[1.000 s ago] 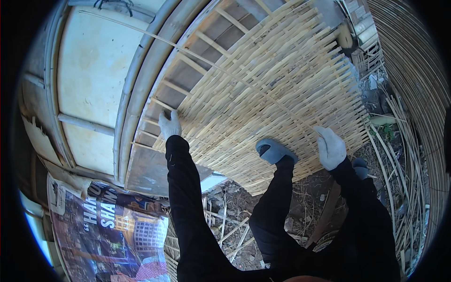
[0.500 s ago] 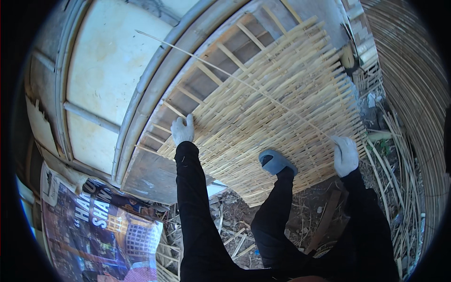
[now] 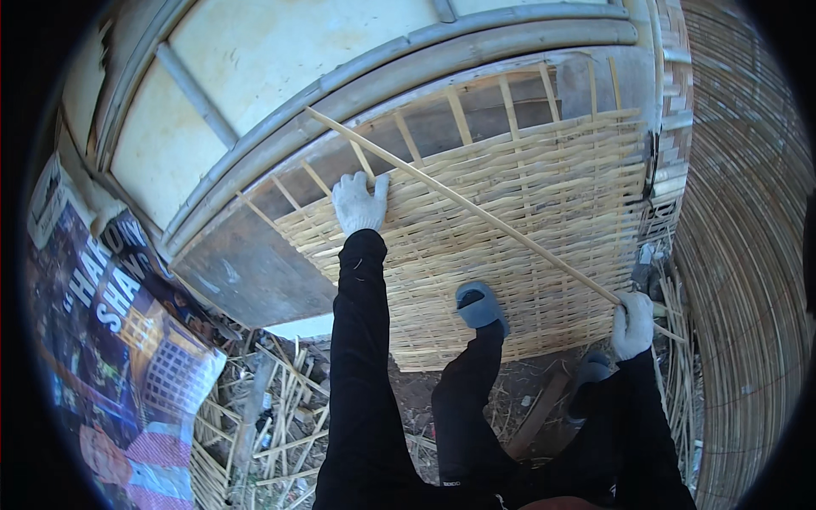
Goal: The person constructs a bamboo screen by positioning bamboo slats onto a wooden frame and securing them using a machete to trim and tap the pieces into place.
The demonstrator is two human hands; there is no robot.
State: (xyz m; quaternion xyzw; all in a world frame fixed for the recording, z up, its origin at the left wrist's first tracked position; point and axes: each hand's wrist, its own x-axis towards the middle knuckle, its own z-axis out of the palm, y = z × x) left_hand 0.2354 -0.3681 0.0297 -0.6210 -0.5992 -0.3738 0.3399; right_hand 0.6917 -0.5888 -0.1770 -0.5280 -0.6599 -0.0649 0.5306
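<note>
A woven bamboo mat lies in front of me, its bare upright strips sticking out past the far edge of the weave. My left hand, in a white knit glove, rests on the mat's far left edge with thumb and fingers apart, beside one upright strip. A long, thin bamboo strip slants across the mat from far left to near right. Its near end is in my gloved right hand, fingers closed around it, at the mat's right corner. My foot in a grey-blue slipper stands on the weave.
Grey bamboo poles frame pale panels behind the mat. A rolled bamboo screen curves along the right. A printed banner hangs at left. Loose bamboo scraps litter the ground, and a wooden plank lies near my legs.
My view has turned, so the mat looks straighter. The strip in my right hand now shows a broader side. My left hand appears farther right along the mat's far edge.
</note>
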